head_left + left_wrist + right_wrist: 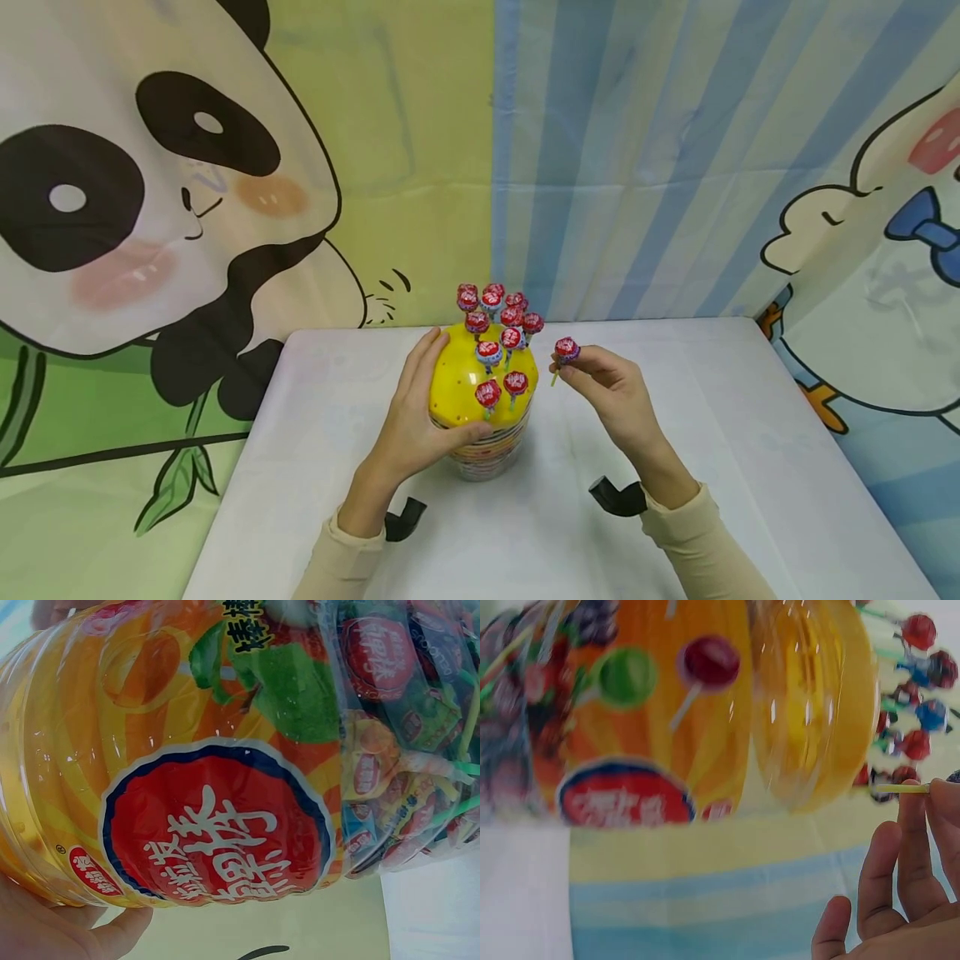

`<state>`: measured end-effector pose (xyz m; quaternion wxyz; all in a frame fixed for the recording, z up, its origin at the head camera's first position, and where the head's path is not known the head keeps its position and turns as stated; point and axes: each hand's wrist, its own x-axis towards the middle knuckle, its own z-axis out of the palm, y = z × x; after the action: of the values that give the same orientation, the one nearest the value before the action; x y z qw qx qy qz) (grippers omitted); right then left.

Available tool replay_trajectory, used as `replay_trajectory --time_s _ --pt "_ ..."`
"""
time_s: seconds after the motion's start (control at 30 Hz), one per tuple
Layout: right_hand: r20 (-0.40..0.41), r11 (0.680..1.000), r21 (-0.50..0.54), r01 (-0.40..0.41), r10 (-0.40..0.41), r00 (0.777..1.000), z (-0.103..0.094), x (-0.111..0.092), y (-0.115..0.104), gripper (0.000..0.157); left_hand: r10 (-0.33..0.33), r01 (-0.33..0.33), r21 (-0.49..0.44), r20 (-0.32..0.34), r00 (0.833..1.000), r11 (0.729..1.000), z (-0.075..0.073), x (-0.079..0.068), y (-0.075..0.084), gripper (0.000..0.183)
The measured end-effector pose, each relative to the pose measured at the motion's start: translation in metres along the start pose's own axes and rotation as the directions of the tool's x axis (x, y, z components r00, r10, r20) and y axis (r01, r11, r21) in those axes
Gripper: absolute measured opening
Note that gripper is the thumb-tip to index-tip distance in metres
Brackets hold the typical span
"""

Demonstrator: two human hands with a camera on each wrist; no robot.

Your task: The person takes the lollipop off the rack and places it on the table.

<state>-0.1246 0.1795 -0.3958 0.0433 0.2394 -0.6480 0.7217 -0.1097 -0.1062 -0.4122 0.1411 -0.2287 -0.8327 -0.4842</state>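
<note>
A clear plastic lollipop jar [486, 465] with a domed yellow lid [453, 379] stands on the table. Several red-wrapped lollipops [515, 383] stick up from small holes in that lid. My left hand [420, 417] holds the lid's left side, thumb across its front edge. Just right of the lid, my right hand [615, 400] pinches one more lollipop [567, 349], head up, its stick pointing down. In the right wrist view the pale yellow stick [904, 788] shows between thumb and fingertips. Wrapped candies [371, 761] fill the jar behind its orange label [161, 712].
The white table [322, 392] ends at the back against a hanging cloth [420, 167] printed with a panda and stripes. Black curved mounts stick out at both wrists, the left mount [405, 520] and the right mount [618, 498] staying low over the table.
</note>
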Motion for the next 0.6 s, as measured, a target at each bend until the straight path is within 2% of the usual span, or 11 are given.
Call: replay_trajectory --time_s 0.27,0.6 --pt "-0.11 0.996 -0.07 -0.063 0.055 0.992 -0.031 0.0 0.018 0.021 0.005 -0.005 -0.005 0.001 1.0 1.0 0.0 0.0 -0.001 0.113" --pt "-0.235 0.979 -0.116 -0.165 0.135 0.963 -0.065 0.008 0.055 0.022 -0.013 0.013 0.003 0.002 1.0 1.0 0.0 0.0 -0.001 0.111"
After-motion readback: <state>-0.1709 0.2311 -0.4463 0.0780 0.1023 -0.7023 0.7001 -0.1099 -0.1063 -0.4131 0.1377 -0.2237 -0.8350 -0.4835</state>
